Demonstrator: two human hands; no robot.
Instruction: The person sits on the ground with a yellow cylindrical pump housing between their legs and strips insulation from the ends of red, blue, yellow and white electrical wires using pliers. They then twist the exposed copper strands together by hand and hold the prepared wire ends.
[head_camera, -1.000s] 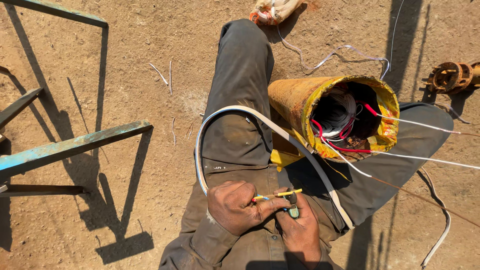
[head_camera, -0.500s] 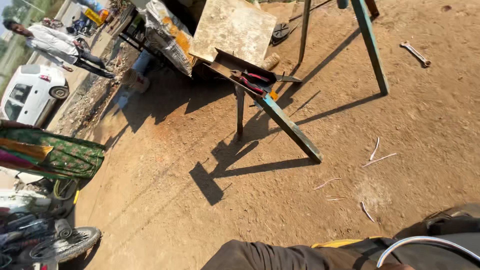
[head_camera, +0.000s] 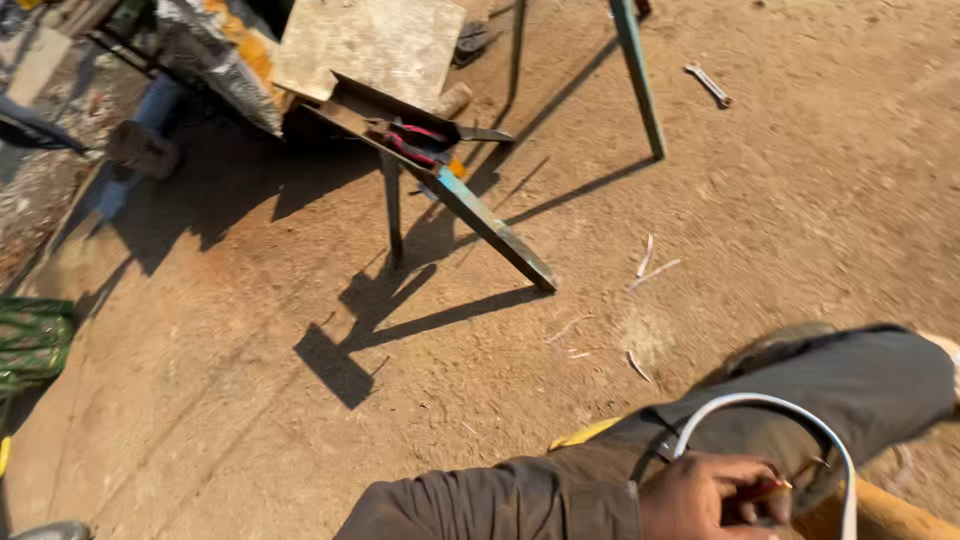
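Head view is showing the left hand closing its fingers around a thin red-and-yellow wire at the bottom edge, beside a white cable arching over the lap, while the right hand is staying out of frame.

Reddish-brown dirt ground streaked with dark shadows. Teal-green painted metal stand, rust-flecked. Red-handled pliers on its grey tray. Pale weathered board above. Silver wrench near the top edge. White cable looped over dark olive-grey trousers. Green patterned cloth at the left edge.
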